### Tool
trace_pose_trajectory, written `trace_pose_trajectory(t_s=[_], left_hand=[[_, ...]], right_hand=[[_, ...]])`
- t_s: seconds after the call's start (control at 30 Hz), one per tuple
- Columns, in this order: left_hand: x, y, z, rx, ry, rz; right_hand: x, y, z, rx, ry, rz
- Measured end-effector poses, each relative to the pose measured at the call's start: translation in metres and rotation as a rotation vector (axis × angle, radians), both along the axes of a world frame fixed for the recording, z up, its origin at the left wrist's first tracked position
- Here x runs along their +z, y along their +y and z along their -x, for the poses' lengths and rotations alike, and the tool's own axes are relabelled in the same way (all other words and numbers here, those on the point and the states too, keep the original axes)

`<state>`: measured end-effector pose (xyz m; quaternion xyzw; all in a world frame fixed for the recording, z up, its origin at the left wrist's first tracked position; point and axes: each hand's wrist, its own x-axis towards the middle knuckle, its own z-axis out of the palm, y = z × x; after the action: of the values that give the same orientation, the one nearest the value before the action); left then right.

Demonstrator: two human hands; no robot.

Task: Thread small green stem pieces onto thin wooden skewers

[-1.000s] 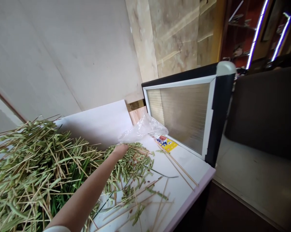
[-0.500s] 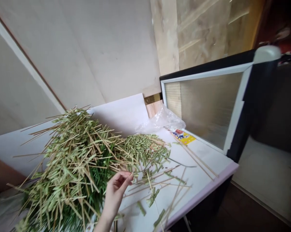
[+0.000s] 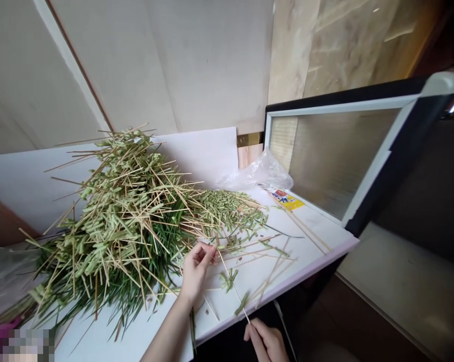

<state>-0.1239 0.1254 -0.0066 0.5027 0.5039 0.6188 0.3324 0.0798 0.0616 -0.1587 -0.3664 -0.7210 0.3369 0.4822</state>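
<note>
At the table's front edge my right hand point(image 3: 265, 343) is closed around the lower end of a thin wooden skewer point(image 3: 233, 286). The skewer slants up and left to my left hand point(image 3: 200, 265), whose thumb and finger pinch a short cut green vegetable piece point(image 3: 221, 247) at its tip. Whether the tip has entered the piece is too small to tell. A big heap of skewers with green pieces point(image 3: 121, 211) lies left of my left hand, over long dark green leaves point(image 3: 170, 223). Loose cut green pieces point(image 3: 227, 208) are piled just beyond it.
Several bare skewers point(image 3: 304, 229) and stray green pieces lie on the white table point(image 3: 227, 314). A clear plastic bag point(image 3: 262, 173) and a yellow packet point(image 3: 289, 199) are at the back, beside a framed glass panel point(image 3: 336, 161). A pixelated patch covers the lower left corner.
My right hand has come into view at the bottom, holding the skewer's lower end. The view has shifted, and my left hand, still pinching, now meets the skewer's tip.
</note>
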Motion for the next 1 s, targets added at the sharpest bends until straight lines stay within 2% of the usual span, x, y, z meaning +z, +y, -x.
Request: trace_pose_trajectory(t_s=[0.2,0.53,0.77,0.9,1.0], left_hand=[[-0.007,0.002,0.001,-0.008,-0.006,-0.005],[-0.004,0.0,0.002,-0.039,0.168,-0.002],[-0.01,-0.006,-0.011,-0.275,0.293,0.115],[-0.005,-0.007,-0.015,-0.283,0.261,0.102],[-0.003,-0.006,-0.013,-0.268,0.164,0.074]], right_hand=[[0.022,0.001,-0.01,0.094,0.023,0.125],[0.025,0.0,-0.012,0.109,0.039,0.34],[0.027,0.005,-0.012,0.029,0.123,0.301],[0.03,0.007,-0.012,0.015,0.124,0.237],[0.024,0.006,-0.012,0.003,0.124,0.196]])
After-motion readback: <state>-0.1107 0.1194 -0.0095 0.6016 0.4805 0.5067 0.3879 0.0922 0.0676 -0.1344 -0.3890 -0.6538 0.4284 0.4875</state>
